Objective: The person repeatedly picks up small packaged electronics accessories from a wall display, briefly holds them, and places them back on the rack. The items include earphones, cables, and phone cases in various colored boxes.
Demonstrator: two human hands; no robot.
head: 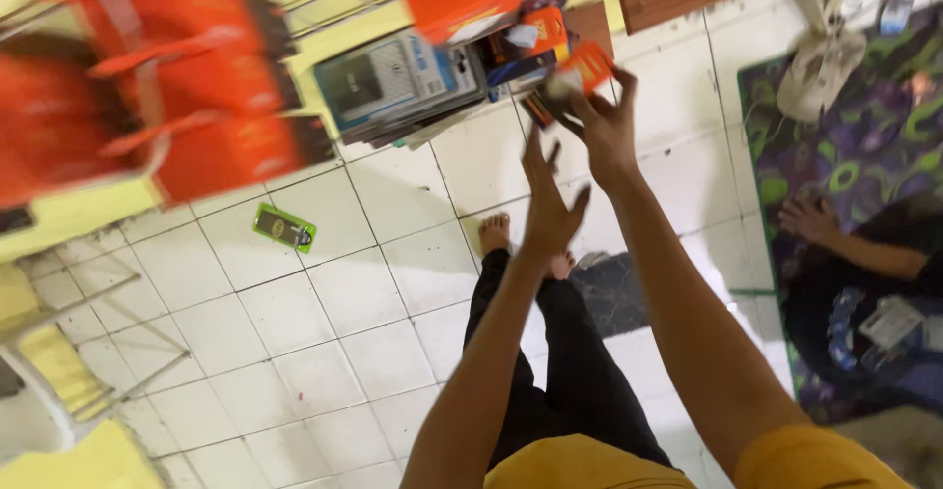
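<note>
1. Small orange box [587, 65], blurred, at about 12 o'clock in the view, pinched in the fingers of the right hand [604, 126], just above a stack of flat packages [413, 86] on the floor.
2. Likely light and stiff, thin card by the look; easy to crush at the corners, so best held across its flat faces, as now.
3. Right hand closed on one end of the box; whether a second dark item sits under it cannot be told through the blur.
4. Left hand [545, 204] at 6 o'clock from the box, fingers spread apart, holding nothing, raised below the right.
5. Counted: one orange box in hand, one green flat packet [285, 228] alone on the white tiles at 9 o'clock, at least three large orange cartons [177, 86] blurred at 10 o'clock.
6. Another person's hand [807, 218] resting on a patterned mat [864, 145] at 3 o'clock.
7. Two bare feet visible under the arms, black trousers, yellow shirt.
</note>
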